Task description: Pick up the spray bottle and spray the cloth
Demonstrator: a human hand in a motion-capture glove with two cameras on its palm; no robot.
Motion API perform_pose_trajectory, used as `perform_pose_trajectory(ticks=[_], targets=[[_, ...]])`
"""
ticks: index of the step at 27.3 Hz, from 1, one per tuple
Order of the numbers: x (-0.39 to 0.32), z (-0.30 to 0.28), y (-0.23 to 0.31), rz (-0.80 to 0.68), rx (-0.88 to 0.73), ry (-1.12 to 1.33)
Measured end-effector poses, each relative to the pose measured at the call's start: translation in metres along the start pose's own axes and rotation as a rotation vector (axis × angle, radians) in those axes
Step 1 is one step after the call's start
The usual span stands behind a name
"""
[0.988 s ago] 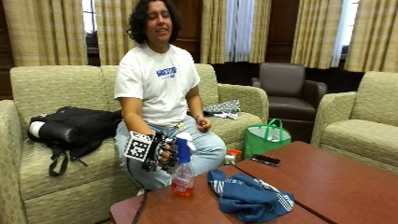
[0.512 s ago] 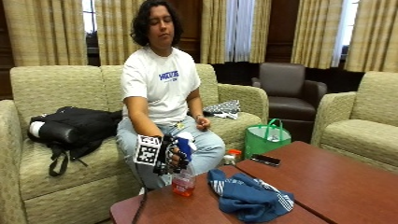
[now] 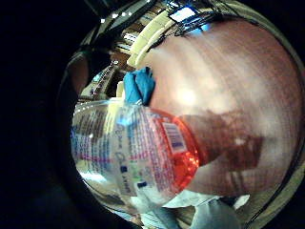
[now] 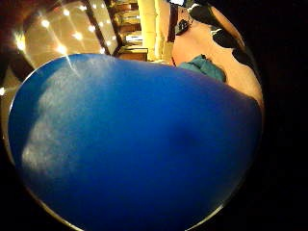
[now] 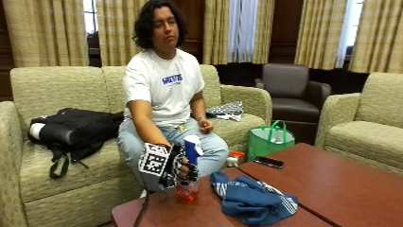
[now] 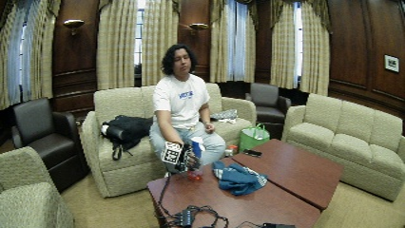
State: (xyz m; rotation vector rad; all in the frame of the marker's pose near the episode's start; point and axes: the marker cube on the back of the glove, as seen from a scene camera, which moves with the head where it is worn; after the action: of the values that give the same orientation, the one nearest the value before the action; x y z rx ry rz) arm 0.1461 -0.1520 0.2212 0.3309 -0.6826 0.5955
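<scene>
In the outside view a spray bottle [image 5: 188, 189] with orange liquid and a blue and white head stands at the near left corner of the red-brown table [image 5: 327, 184]. My gloved right hand [image 5: 178, 168] wraps its fingers round the bottle's neck below the head. A crumpled blue cloth [image 5: 252, 199] lies on the table just right of the bottle. In the little finger side palm view the bottle's labelled body [image 3: 138, 157] is close, with the cloth [image 3: 139, 86] beyond it. The blue head [image 4: 134, 144] fills the thumb side palm view. The wide outside view shows hand [image 6: 180, 159], bottle [image 6: 194, 175] and cloth [image 6: 239, 176].
A dark phone [image 5: 269, 162] lies at the table's far edge. A green bag [image 5: 271, 140] stands on the floor by the sofa, and a black backpack [image 5: 75, 130] lies on the sofa seat. Cables [image 6: 190, 216] lie at the table's near end.
My right hand has come down from beside the bottle's head and curled its fingers round the neck. The bottle stays standing in the same place on the table.
</scene>
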Motion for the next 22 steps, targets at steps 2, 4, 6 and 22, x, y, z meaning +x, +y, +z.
perform_pose_trajectory(ticks=[2,4,6,22], targets=[[-0.001,0.002,-0.007,-0.010,0.002,0.006],[0.000,0.004,-0.013,-0.028,0.000,0.012],[0.002,0.006,-0.017,-0.049,-0.003,0.018],[-0.009,-0.002,-0.041,-0.110,0.088,-0.070]])
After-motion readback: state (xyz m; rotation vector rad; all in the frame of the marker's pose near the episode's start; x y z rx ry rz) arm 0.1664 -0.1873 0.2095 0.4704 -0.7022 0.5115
